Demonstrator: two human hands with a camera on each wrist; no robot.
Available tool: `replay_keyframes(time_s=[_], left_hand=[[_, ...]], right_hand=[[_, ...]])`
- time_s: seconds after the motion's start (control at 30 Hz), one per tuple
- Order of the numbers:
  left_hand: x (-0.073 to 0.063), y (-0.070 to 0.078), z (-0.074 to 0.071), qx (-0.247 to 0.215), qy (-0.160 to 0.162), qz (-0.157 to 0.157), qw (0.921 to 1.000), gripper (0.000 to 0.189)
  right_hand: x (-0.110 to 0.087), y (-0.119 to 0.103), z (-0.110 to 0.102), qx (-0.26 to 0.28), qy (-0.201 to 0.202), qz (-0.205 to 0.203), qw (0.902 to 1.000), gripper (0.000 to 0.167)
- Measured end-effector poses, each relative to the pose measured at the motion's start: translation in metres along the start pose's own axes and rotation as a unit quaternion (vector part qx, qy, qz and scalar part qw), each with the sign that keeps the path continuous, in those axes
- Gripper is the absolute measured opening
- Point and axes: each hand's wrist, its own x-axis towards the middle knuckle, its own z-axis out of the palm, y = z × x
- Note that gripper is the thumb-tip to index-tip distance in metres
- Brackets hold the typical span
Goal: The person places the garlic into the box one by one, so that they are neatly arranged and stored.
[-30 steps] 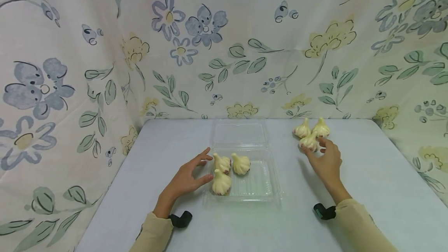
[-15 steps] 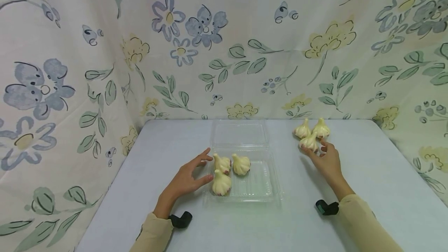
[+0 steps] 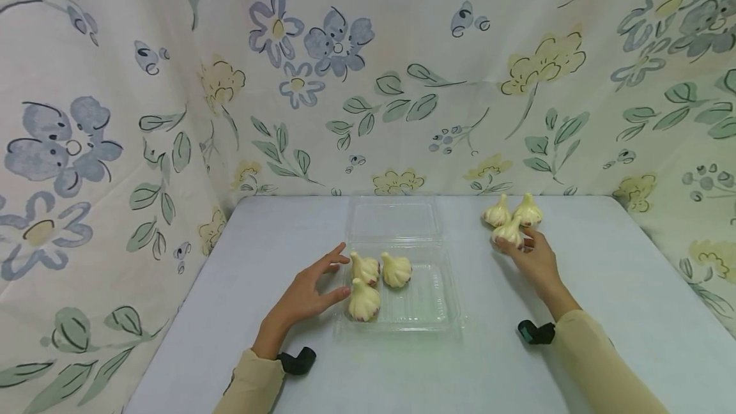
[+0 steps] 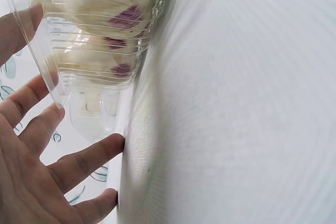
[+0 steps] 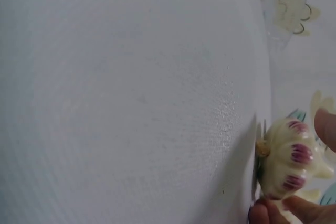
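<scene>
In the head view my left hand (image 3: 310, 289) rests beside the left wall of a clear plastic clamshell container (image 3: 428, 318), fingers spread; the left wrist view shows fingertips (image 4: 55, 111) at its rim. Three cream garlic bulbs (image 3: 364, 302) with purple marks sit in its left and middle part. At the back right, my right hand (image 3: 537, 267) has thumb and curled fingers around the nearest garlic bulb (image 3: 508, 233) of a group of three. In the right wrist view this bulb (image 5: 290, 163) stands between the thumb (image 5: 326, 129) and the fingers below.
Two more garlic bulbs, one on the left (image 3: 497, 213) and one on the right (image 3: 528, 211), stand behind the gripped one. The container's lid (image 3: 393, 219) lies folded back toward the flowered curtain (image 3: 402, 82). A white table (image 3: 483, 363) carries everything.
My right hand has drawn in slightly around the nearest garlic bulb, which has shifted very little. The left hand and the container stay where they were.
</scene>
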Motion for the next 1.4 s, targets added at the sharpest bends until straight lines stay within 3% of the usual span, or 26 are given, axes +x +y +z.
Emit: replay_keyframes(time_s=[0.57,1.4], left_hand=[[-0.0002,-0.0030,0.0015,0.001,0.000,-0.007,1.0000,0.069],[-0.0019,-0.0040,0.0022,-0.002,0.000,-0.002,1.0000,0.060]], right_hand=[[0.0058,-0.0051,-0.0019,-0.037,-0.020,0.002,0.9991,0.103],[0.0058,0.0008,0.0020,-0.016,0.025,-0.043,0.9986,0.087]])
